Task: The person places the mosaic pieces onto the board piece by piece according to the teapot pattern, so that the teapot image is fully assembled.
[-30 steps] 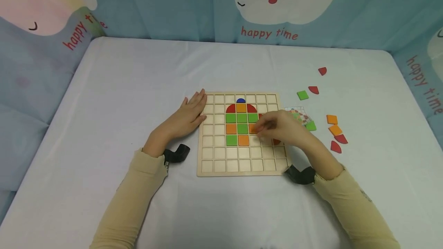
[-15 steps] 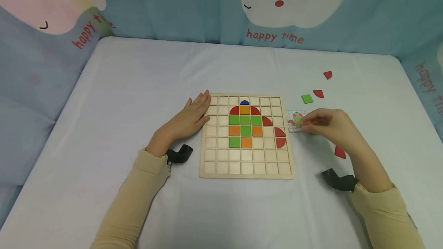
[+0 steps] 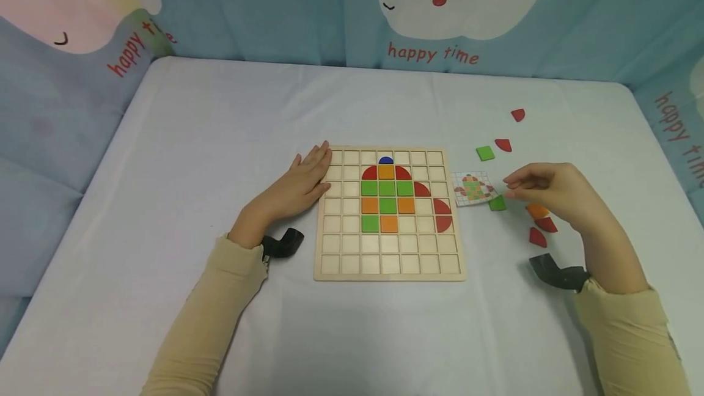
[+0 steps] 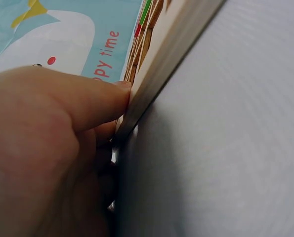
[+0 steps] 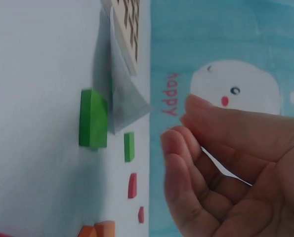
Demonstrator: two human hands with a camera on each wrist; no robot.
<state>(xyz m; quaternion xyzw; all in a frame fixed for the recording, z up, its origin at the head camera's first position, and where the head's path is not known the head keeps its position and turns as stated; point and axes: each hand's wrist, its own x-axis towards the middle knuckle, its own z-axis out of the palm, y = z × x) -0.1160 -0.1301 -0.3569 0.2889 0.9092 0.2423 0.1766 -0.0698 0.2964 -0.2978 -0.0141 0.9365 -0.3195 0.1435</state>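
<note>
A wooden grid board point(image 3: 352, 266) lies on the white table with green, orange, red and blue pieces set in its squares. My left hand point(image 3: 296, 188) rests along its left edge, fingers straight; in the left wrist view the thumb point(image 4: 105, 101) touches the board's side. Just right of the board lies a small pattern card point(image 3: 473, 189), its right corner lifted over a green square tile point(image 3: 497, 203). My right hand point(image 3: 555, 191) hovers right of the card, apart from it. Its fingers are loosely bent, and nothing shows between thumb and fingertips in the right wrist view.
Another green tile point(image 3: 485, 153) and red quarter-round pieces point(image 3: 503, 145) lie beyond the card. An orange tile point(image 3: 538, 211) and more red pieces point(image 3: 538, 238) lie below the right hand. A blue printed curtain point(image 3: 264, 11) borders the table's far edge.
My right hand has moved right from over the board, touched the card's right edge, then come away from it. The card's corner now stands raised. My left hand has stayed put.
</note>
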